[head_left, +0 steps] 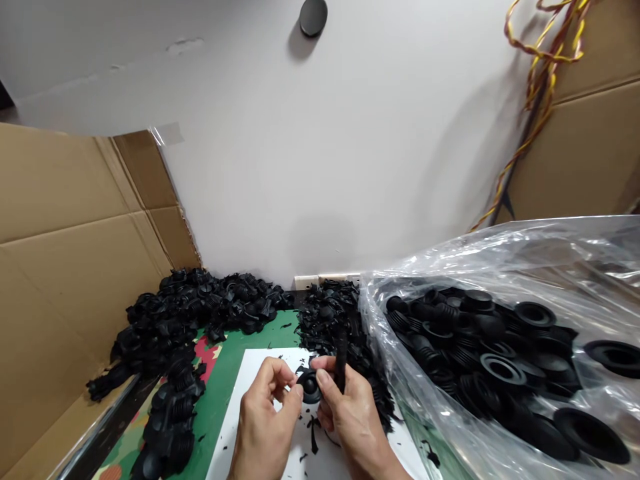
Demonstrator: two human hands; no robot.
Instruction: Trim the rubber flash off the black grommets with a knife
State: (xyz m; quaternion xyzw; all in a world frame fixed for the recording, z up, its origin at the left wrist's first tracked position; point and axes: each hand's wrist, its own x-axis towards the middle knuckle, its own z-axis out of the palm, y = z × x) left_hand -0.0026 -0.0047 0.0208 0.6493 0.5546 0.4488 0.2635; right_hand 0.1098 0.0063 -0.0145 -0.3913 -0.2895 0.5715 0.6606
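Note:
My left hand [265, 417] and my right hand [350, 417] meet over a white sheet [235, 427] at the bottom centre. Both pinch a small black rubber part [309, 387] between fingers and thumbs. My right hand also grips a thin black tool handle [341, 360] that sticks upward. Black rubber shavings [313, 427] lie on the sheet just below the hands.
A pile of black ribbed rubber parts [200, 307] spreads along the left and back. Black scraps [335, 313] heap behind the hands. A clear plastic bag [500, 280] of rubber parts fills the right. Cardboard walls [65, 253] stand on the left, a green mat [225, 373] lies under the sheet.

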